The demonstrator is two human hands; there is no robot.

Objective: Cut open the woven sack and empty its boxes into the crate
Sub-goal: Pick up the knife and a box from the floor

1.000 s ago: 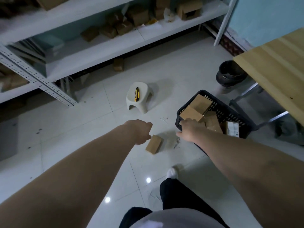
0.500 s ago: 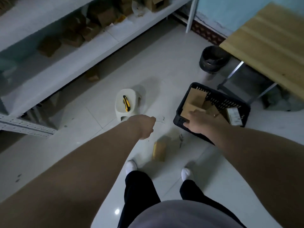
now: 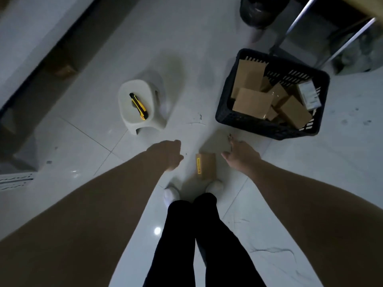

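A small brown cardboard box (image 3: 205, 168) with a yellow label lies on the white tiled floor just ahead of my feet. My left hand (image 3: 165, 154) hangs to its left, fingers loosely curled, holding nothing. My right hand (image 3: 241, 156) reaches down at the box's right with fingers spread, apart from it. The black plastic crate (image 3: 269, 129) stands on the floor at the right and holds several brown boxes (image 3: 252, 102). A yellow and black utility knife (image 3: 138, 106) rests on a low white stool (image 3: 141, 104). No woven sack is in view.
A black bin (image 3: 259, 11) and metal table legs (image 3: 298, 32) stand behind the crate. A shelving unit's base (image 3: 37, 65) runs along the left, with a brown box (image 3: 62, 67) under it. My two feet in white shoes (image 3: 172, 193) stand just behind the loose box.
My view has tilted down toward the floor and my feet. My right hand has left the crate's rim and dropped beside the loose box; my left hand has drawn back a little.
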